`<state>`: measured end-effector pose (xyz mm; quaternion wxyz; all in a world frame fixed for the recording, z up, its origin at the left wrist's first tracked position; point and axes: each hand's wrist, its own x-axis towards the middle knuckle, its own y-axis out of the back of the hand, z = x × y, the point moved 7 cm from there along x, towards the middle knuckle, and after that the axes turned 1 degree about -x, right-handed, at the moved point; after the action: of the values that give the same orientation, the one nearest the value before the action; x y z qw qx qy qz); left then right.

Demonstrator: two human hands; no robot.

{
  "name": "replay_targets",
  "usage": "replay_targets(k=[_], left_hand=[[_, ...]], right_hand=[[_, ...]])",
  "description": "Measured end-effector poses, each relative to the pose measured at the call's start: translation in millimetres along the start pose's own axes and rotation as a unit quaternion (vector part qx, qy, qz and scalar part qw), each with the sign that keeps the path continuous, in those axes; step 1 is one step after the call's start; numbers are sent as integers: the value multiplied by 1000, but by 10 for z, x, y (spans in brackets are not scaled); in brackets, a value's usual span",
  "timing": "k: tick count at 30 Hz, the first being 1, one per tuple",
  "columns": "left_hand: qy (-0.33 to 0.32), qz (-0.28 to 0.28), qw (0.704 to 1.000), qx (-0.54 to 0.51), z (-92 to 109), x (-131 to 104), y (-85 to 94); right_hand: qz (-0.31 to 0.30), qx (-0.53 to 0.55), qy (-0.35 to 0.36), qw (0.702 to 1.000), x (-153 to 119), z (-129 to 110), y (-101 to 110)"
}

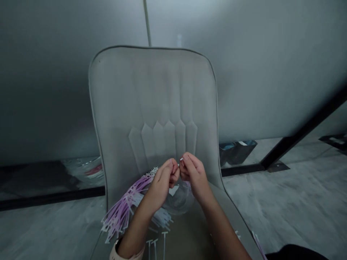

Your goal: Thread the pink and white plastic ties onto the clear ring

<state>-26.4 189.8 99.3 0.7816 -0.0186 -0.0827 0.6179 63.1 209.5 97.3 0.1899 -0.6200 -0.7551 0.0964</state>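
Note:
Above the chair seat, my left hand [167,173] and my right hand [193,171] meet fingertip to fingertip, each closed in a pinch. A small white piece [181,159] shows at the tips of my right fingers. What my left fingers hold, if anything, is hidden. Under my hands sits a clear round container [177,204] with a white scrap [173,190] in it. Beside my left forearm lies a bundle of thin purple sticks [126,204] with T-shaped ends, and paler white sticks [162,218] stick out from under that forearm.
A grey padded chair [154,83] carries all this, its backrest against a grey panel [271,65]. Several loose white T-ended sticks [164,240] lie near the seat's front. Behind it are a clear plastic bag [86,171], a dark box [237,153] and a black slanted bar [298,139].

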Motion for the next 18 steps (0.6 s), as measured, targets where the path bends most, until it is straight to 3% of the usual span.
replay_targets(k=[7,12,18], left_hand=[[15,-50,997,65,-17,-22,-11],[78,13,994,72,-72,-83,92],[48,29,996,73,12,-71,80]], right_hand=[[2,-48,-11,999,-8,25,61],[-21,-35,-28,999,-10,60,10],[-34,-26,-35,998,-35,72,-58]])
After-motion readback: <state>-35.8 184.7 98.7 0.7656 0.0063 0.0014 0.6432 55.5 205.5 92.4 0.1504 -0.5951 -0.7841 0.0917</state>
